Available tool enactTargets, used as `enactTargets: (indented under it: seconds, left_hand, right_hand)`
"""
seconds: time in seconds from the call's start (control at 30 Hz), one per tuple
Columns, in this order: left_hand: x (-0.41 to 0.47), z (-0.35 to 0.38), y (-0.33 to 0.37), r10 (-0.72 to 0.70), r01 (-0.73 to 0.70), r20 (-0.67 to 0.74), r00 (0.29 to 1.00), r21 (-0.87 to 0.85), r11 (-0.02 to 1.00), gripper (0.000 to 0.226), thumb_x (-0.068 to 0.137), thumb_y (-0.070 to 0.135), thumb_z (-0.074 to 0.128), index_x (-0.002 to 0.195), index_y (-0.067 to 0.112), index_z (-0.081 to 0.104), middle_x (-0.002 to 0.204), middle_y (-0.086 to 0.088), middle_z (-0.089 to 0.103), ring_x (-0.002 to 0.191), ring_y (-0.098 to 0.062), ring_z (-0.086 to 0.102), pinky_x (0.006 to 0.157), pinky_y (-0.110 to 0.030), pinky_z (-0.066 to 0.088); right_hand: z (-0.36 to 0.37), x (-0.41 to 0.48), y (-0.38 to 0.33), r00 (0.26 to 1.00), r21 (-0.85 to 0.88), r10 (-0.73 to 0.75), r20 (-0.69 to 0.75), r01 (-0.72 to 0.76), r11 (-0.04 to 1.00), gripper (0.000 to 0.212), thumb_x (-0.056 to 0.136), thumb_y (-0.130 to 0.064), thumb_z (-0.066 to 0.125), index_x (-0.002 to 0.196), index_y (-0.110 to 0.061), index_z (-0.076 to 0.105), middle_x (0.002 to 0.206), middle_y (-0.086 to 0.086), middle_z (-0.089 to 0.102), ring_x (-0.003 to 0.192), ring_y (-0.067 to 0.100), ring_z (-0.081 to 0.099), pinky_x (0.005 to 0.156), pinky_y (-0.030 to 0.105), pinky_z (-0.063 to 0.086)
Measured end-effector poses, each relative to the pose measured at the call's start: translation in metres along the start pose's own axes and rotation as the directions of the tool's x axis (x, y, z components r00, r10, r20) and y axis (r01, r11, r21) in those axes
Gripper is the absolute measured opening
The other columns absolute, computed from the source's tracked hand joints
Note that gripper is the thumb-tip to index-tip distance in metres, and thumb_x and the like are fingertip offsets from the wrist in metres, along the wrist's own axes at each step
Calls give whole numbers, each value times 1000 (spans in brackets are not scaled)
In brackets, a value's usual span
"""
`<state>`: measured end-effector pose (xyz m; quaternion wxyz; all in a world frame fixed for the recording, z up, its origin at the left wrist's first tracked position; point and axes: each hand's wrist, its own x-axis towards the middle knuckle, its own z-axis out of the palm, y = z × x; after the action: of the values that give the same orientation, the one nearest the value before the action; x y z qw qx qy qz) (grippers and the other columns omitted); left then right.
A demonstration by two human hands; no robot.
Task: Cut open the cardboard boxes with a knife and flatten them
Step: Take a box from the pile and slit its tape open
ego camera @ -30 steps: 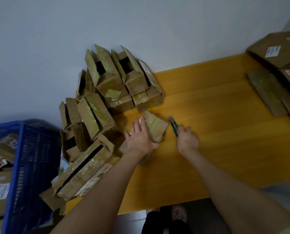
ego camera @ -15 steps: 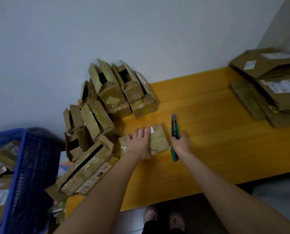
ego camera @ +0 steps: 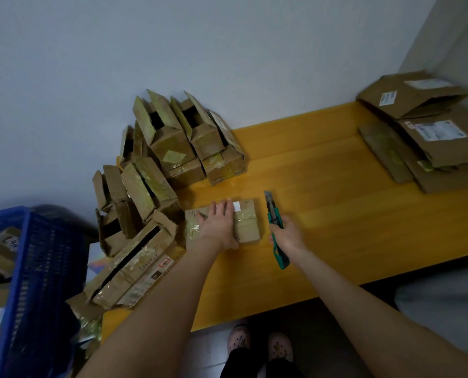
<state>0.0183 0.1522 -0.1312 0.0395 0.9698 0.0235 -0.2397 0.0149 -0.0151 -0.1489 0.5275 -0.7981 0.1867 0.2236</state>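
Right now you are pressing your left hand [ego camera: 218, 227] flat on a small taped cardboard box [ego camera: 248, 227], fingers straight and spread over its top, palm toward its near edge. The box is lying on the yellow worktop [ego camera: 350, 214] directly ahead of you. Its long axis is running left to right, and its left end is sitting close against the pile of opened boxes [ego camera: 170, 151] by the wall.

Your right hand [ego camera: 288, 237] is curling its fingers round the green knife [ego camera: 273, 214]. The blade end is pointing away from you toward the wall and the butt is sticking out back toward your wrist. The knife is hovering just beside the box's right end, apart from it and roughly parallel to that short edge, so it lies crosswise to the box's length.

That is the relation the cut is likely turning on. The blade is already nearest the uncovered right half, where a band of shiny tape is showing. Your holding hand is covering the left and middle. Judging from this, a cut started at the right end should run clear of your left fingers only while it stays on that free side.
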Motion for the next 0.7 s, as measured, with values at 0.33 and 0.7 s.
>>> enactTargets:
  seconds: [0.33, 0.7]
  left_hand:
    - [-1, -2, -3, 22, -22, -1, 1000, -44, 999, 119, 70, 37, 82, 155, 16, 1, 160, -4, 9, 149, -29, 2, 116, -63, 9]
    - [2, 0, -4, 28, -28, -6, 1000, -41, 999, 119, 69, 38, 83, 155, 18, 2, 160, -3, 9, 148, -28, 3, 117, -62, 9]
  right_hand:
    - [-15, -20, 17, 981, -401, -188, 46, 190, 896, 48, 98, -23, 51, 144, -26, 41, 115, 7, 65, 84, 20, 61, 59, 26, 44]
    - [-23, -25, 1, 966, -610, -257, 32, 222, 761, 47, 100, -36, 45, 146, -34, 36, 110, 2, 67, 73, 16, 56, 43, 21, 33]
